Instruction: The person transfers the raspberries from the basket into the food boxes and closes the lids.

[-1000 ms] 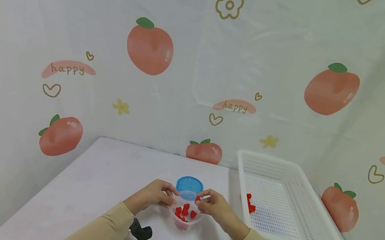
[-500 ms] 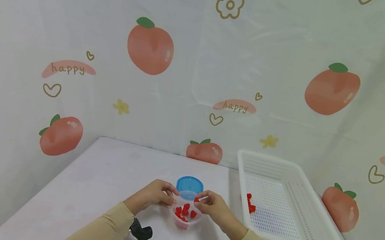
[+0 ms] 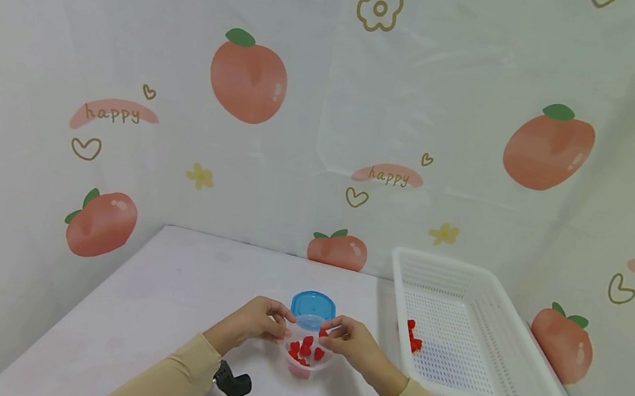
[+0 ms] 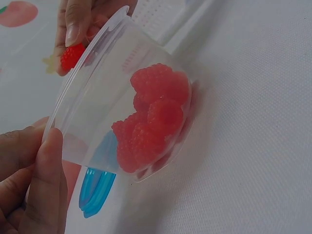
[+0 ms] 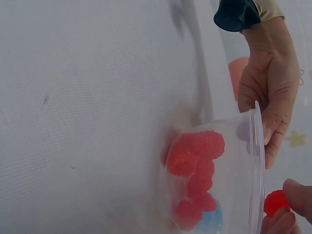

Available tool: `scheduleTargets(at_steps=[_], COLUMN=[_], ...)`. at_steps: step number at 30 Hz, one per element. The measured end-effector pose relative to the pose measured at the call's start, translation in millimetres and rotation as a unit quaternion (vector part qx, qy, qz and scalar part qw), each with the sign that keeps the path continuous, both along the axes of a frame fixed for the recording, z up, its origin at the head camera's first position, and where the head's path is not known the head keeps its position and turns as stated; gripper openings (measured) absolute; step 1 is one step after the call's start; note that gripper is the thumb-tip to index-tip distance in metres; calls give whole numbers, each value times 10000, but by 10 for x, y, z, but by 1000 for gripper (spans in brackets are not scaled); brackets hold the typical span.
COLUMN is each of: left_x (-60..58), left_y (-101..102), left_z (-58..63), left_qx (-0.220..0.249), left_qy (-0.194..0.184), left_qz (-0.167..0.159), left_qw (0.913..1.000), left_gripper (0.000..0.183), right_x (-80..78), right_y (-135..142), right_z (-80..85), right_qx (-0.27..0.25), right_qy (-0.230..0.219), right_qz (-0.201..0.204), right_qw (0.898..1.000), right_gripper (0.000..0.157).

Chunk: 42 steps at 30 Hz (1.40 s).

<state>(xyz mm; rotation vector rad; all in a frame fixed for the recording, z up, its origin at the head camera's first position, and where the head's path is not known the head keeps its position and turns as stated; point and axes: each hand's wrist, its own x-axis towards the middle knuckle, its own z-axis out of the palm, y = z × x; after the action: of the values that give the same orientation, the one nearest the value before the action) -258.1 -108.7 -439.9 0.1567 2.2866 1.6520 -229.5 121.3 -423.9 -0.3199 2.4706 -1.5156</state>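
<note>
A clear plastic tub (image 4: pixel 97 141) stands on the table with several red raspberries (image 4: pixel 151 126) at its bottom. My left hand (image 3: pixel 259 319) pinches the tub's rim on the left side, thumb and fingers on either side of the wall in the left wrist view. Over the right part of the opening, my right hand (image 3: pixel 353 342) pinches a single raspberry (image 5: pixel 276 203) between thumb and fingers. That raspberry is just outside the rim line in both wrist views. Behind the tub lies a blue lid (image 3: pixel 313 305).
A white perforated basket (image 3: pixel 513 357) stands on the right side of the table, with several more raspberries (image 3: pixel 413 336) along its left wall. A printed cloth (image 3: pixel 299 155) hangs behind the table (image 3: pixel 193 275).
My right hand has shifted slightly left and down with the raspberry, closer over the tub. My left hand and the tub have stayed in place.
</note>
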Motion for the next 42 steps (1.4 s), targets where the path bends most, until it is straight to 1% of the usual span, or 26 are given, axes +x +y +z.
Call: scheduleTargets(at_steps=[8,14,21,29,33,37,42], left_x=[-2,6,14,12,12,3,-10], left_y=[-1,2,4,-3,-2,1,5], left_z=[2,-3,-1,2,-2,-11,-17], left_qx=[-33,-55,-70,24,-4,0,37], left_qy=[20,37,32,40,52,16,-18], left_qz=[17,33,71,49,37,27,25], left_qw=[10000,10000,9999,10000,10000,10000,10000], left_gripper=[23,26,24,24,23,22,22], right_x=[-11,-19,-21,-26,-14,-10,-28], right_y=[10,5,3,-1,-2,6,54], right_z=[-18,-25,-9,61,95,127,235], right_qx=[-65,-30,-36,11,-26,-191,-540], right_qy=[65,9,-39,-98,-123,-60,137], right_qz=[103,87,134,315,279,202,304], right_qw=[9999,10000,9999,9995,9995,9996,9980], right_gripper=[30,30,30,29,29,30,33])
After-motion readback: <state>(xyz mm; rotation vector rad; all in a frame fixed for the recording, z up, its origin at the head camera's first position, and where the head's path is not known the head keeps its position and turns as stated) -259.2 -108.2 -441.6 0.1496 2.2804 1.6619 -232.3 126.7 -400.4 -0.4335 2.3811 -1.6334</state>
